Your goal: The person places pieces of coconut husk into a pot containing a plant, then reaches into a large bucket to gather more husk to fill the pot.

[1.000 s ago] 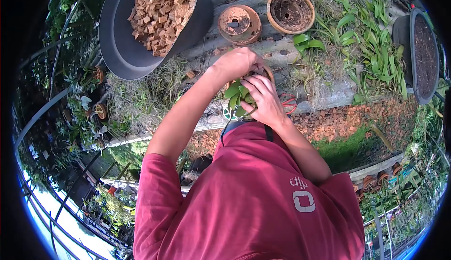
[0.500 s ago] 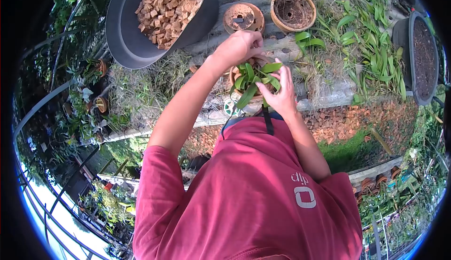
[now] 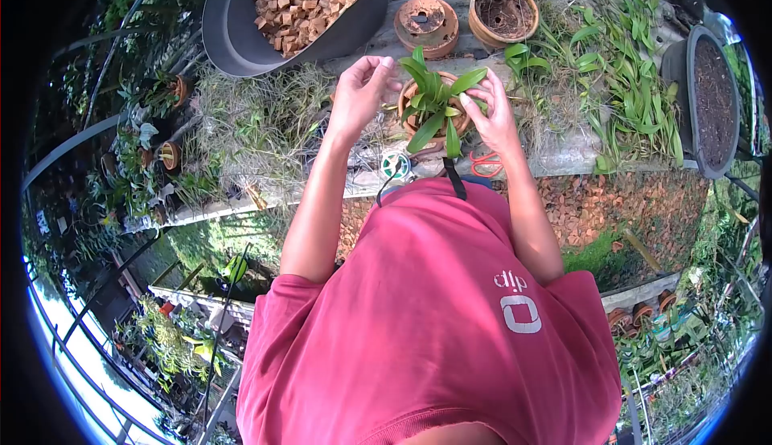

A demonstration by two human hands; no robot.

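A clay pot [image 3: 408, 117] holds a leafy green plant [image 3: 435, 101], close in front of my body. My right hand [image 3: 493, 114] is at the pot's right side, thumb and fingers closed about a broad leaf. Left of the pot, my left hand [image 3: 359, 95] is raised with its fingers loosely bent and apart, touching neither pot nor plant; nothing shows in it. A pair of red-handled scissors [image 3: 487, 164] lies below my right hand. Near my waist is a green and white spool [image 3: 396, 165].
A large dark tub [image 3: 233, 31] of brown chunks [image 3: 310, 3] stands at upper left. Behind the plant are an upturned clay pot [image 3: 426, 25] and a clay bowl-shaped pot [image 3: 504, 12]. Loose green plants [image 3: 635, 83] lie at right, beside a dark soil-filled planter [image 3: 713, 99].
My left hand has moved from above the plant to the left, away from the pot. My right hand stays at the plant's right side. More of the leaves and the scissors now show.
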